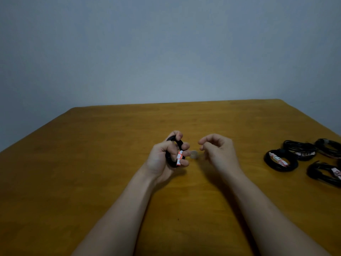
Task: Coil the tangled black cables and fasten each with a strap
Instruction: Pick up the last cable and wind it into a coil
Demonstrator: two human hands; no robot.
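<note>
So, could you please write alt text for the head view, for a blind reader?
A person's left hand grips a coiled black cable wrapped with a white-and-orange strap above a wooden table; the right hand hovers beside it. Four more black coils lie at right.

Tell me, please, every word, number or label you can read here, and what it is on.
Nothing reads for certain.
White-and-orange strap on the coiled cable in the left hand: print too blurred.
White strap on the rear coil: dark characters, unreadable.
Striped strap on the middle coil: too small.
Edge strap on the front coil: blurred marks.
</note>
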